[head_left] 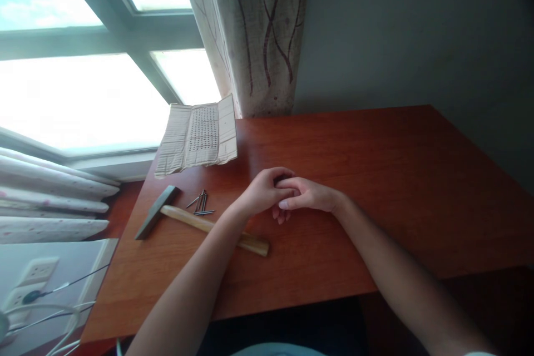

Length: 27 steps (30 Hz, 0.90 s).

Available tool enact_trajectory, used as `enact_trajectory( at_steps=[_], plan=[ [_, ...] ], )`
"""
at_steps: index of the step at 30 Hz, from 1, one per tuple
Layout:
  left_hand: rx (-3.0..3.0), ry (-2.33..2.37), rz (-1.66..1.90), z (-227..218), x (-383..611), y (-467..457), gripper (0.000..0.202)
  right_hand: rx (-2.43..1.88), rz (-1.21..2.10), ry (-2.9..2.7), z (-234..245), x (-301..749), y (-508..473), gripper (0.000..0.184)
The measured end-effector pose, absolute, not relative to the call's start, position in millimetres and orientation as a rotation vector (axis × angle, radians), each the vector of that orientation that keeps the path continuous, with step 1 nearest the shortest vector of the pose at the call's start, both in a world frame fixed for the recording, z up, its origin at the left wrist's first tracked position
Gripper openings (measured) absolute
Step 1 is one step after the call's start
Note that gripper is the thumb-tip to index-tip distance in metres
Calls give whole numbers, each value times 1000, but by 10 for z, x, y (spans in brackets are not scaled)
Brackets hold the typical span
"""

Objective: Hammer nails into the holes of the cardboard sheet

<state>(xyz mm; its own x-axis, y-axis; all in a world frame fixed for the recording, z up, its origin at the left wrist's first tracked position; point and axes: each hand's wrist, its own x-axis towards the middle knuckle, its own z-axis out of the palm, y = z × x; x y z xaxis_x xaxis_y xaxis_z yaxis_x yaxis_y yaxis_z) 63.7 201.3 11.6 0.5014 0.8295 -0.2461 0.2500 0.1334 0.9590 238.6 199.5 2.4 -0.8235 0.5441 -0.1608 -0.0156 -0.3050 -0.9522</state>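
Note:
My left hand point(265, 191) and my right hand point(312, 193) are clasped together above the middle of the wooden table point(375, 156). The fingers of each are folded round the other, and some fingertips are hidden. No tool shows in either hand. A hammer point(187, 218) lies on the table to the left, its metal head pointing away from me on the left side. My left forearm passes over its wooden handle and covers part of it. Several nails point(203, 202) lie in a small loose pile just beyond the handle.
A creased piece of cardboard point(171, 139) with rows of small holes lies at the table's far left corner. Behind it stand a window and a patterned curtain point(267, 33). Wall sockets point(39, 271) with a plug and cables are beside the table's left edge.

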Motion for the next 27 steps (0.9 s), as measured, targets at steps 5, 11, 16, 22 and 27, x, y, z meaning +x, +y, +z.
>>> enact_trajectory(
  at_steps=[5,11,16,22,27],
  plan=[
    [1458,1057,542,98,616,2041,19,-646,2162,-1602,67,2389,1989,29],
    [1388,995,601,107,664,1989,32,-711,2131,-1606,3,2400,2012,32],
    [1352,1009,532,139,655,1991,29,-674,2161,-1605,31,2389,2000,32],
    [1457,1089,591,112,636,2031,14,-662,2126,-1621,53,2402,2006,27],
    [1373,1013,554,118,652,1998,28,-717,2111,-1644,-8,2404,2022,29]
  ],
)
